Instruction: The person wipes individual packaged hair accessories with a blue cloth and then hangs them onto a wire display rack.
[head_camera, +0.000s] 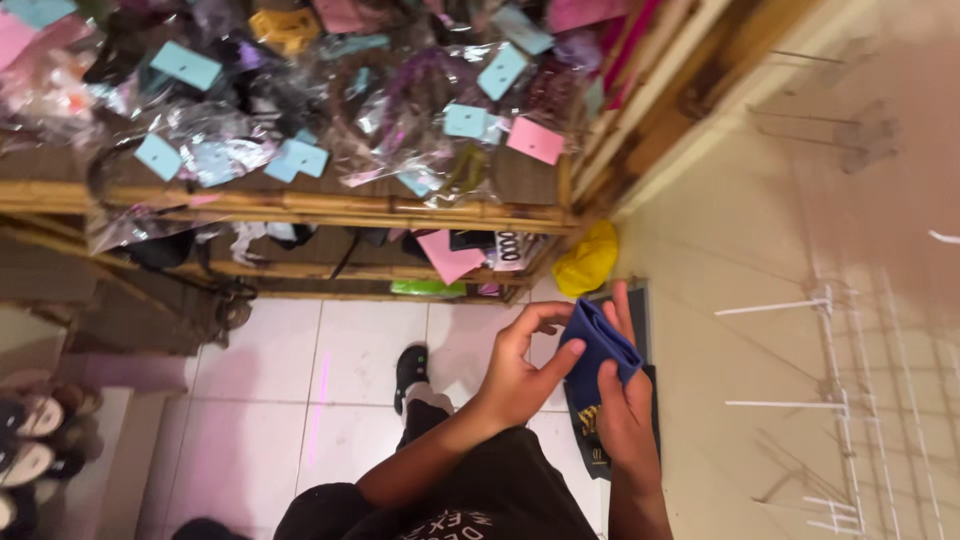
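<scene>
A folded blue cloth item (600, 345) is held between both my hands above the floor. My left hand (520, 370) grips its left edge with thumb and fingers. My right hand (625, 400) holds it from the right, fingers stretched up behind the cloth and thumb pressed on its front. Below the blue piece, dark fabric with a yellow print (590, 425) hangs under my right hand.
A bamboo shelf (300, 205) ahead carries several plastic-wrapped accessories with blue and pink cards. A yellow bag (588, 260) sits by its corner. A white wire grid with hooks (840, 400) stands right. Shoes (30, 430) line the left. My foot (410, 370) rests on white tiles.
</scene>
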